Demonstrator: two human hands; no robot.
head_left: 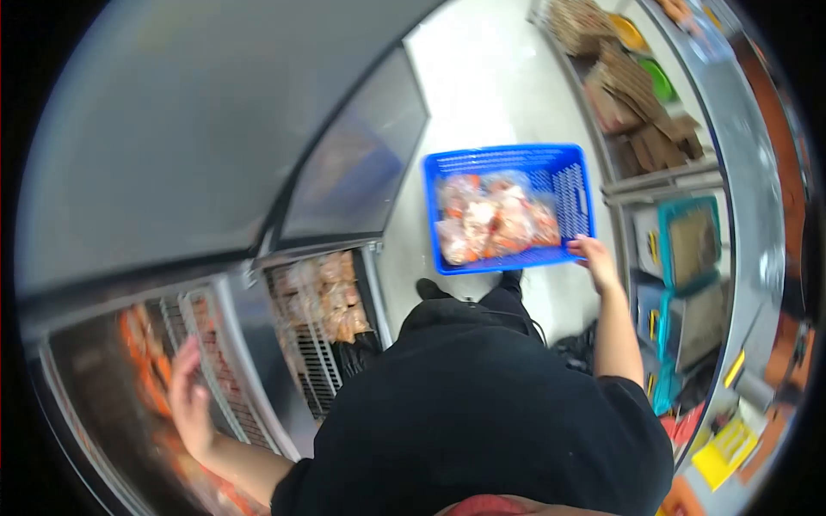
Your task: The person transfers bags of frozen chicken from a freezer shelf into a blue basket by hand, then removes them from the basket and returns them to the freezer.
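Note:
A blue plastic basket (440,245), loaded with clear bags of orange and pale food (499,219), is in front of my body, above my shoes in the view. At its near right corner, my right hand (590,258) has its fingers closed on the rim. My left hand (191,404) reaches out to the left, slightly blurred, with fingers extended and nothing in them. It is at the open refrigerator compartment, beside a wire shelf (215,378) and orange packages (146,361).
Two grey refrigerator doors (189,129) stand open at left. More bagged food (337,297) fills the neighbouring compartment. To the right, a metal counter (747,163) has cardboard (632,95) and teal-rimmed bins (688,245) on shelves beneath it. A black bag (578,346) lies by my right side.

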